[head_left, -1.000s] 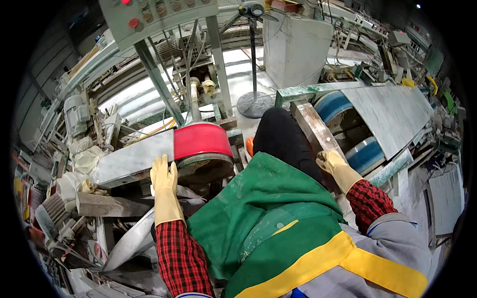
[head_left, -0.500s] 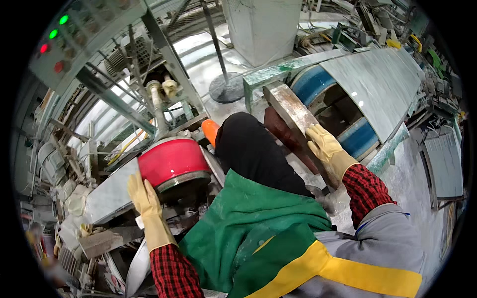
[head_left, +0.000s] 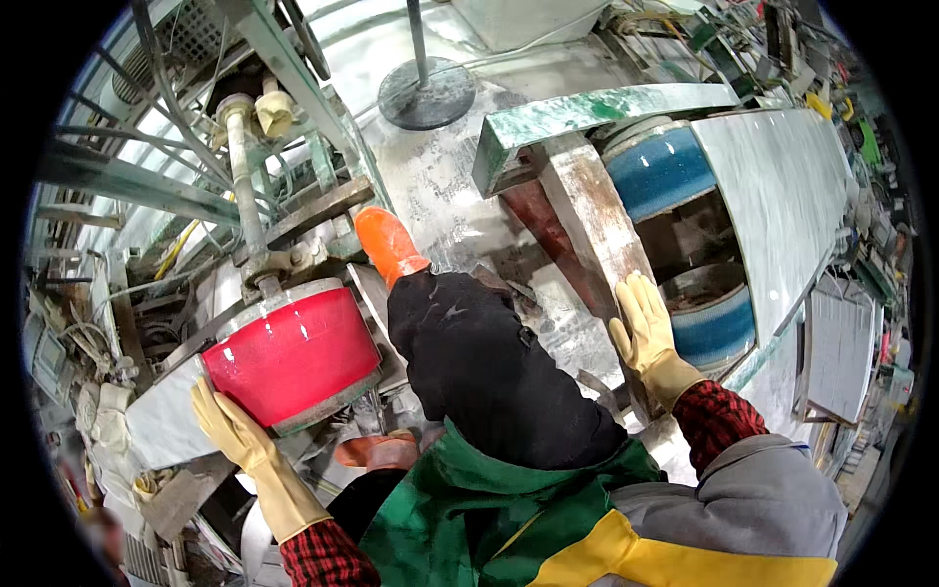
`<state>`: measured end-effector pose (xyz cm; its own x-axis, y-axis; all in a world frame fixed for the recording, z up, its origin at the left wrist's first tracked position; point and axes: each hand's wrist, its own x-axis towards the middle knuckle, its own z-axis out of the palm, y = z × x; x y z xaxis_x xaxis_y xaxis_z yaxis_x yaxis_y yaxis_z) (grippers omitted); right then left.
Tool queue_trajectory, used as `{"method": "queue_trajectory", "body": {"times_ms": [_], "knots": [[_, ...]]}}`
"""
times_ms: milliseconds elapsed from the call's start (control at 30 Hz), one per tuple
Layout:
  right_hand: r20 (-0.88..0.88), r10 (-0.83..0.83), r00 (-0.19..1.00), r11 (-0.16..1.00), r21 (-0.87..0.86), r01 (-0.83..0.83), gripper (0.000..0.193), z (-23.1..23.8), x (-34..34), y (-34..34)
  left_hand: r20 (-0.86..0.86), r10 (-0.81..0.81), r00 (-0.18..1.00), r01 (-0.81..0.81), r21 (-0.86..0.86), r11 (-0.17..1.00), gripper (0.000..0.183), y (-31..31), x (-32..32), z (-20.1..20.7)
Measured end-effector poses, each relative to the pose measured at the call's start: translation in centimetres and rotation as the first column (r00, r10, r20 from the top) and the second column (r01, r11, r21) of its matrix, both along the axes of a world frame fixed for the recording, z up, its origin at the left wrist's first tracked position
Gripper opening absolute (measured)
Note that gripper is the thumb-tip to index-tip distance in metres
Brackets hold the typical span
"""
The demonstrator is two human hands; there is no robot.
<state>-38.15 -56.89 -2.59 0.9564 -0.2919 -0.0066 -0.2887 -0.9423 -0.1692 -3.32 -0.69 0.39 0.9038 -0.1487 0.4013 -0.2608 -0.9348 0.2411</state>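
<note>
My left hand [head_left: 240, 440], in a cream rubber glove, lies with its fingers stretched along the edge of a pale flat panel [head_left: 161, 416], beside a red belt-covered roller [head_left: 293, 357]. Nothing is held in it. My right hand [head_left: 650, 338], gloved alike, rests flat with fingers extended on a worn, stained beam [head_left: 592, 205]. To the right of that beam are an upper blue roller [head_left: 665, 171] and a lower blue roller [head_left: 709, 318], with a dark gap between them. A grey-white streaked slab [head_left: 782, 196] adjoins them on the right.
My leg in black stands between the two machines, an orange boot [head_left: 386, 243] on the wet floor. A green-stained metal frame [head_left: 597, 112] runs across the beam's far end. Behind stands a round-based post [head_left: 425, 93]. Pipes and scrap crowd the left.
My view has tilted and shifted forward. One orange boot shows farther out, and a second now appears below the red roller. My left hand sits lower left; my right hand stays on the beam.
</note>
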Motion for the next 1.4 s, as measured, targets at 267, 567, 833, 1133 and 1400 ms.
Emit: {"method": "queue_trajectory", "body": {"times_ms": [267, 567, 833, 1133, 1400], "knots": [[0.133, 0.027, 0.991, 0.999, 0.019, -0.030, 0.063, -1.7, -0.6, -0.7, -0.162, -0.001, 0.987, -0.092, -0.564, 0.821, 0.042, -4.1, -2.4, 2.9], [0.287, 0.065, 0.956, 0.997, -0.048, -0.053, 0.057, -2.2, -1.2, -0.4, -0.232, -0.229, 0.945, -0.025, -0.753, 0.657, 0.044, -1.5, -8.7, 5.2], [0.287, 0.065, 0.956, 0.997, -0.066, -0.048, 0.057, -2.2, -1.9, -0.5, -0.245, -0.037, 0.969, -0.130, -0.629, 0.766, 0.051, 3.3, -10.1, 6.0], [0.343, 0.097, 0.934, 0.994, -0.084, -0.073, 0.056, -2.3, -1.8, -0.5, -0.383, 0.188, 0.904, -0.423, -0.749, 0.510, 0.069, 11.8, -12.2, 7.2], [0.398, 0.138, 0.907, 0.989, -0.106, -0.104, 0.060, -4.1, -2.0, -0.2, -0.565, 0.440, 0.698, -0.616, -0.787, -0.034, 0.068, 18.0, -22.3, 3.5]]}}
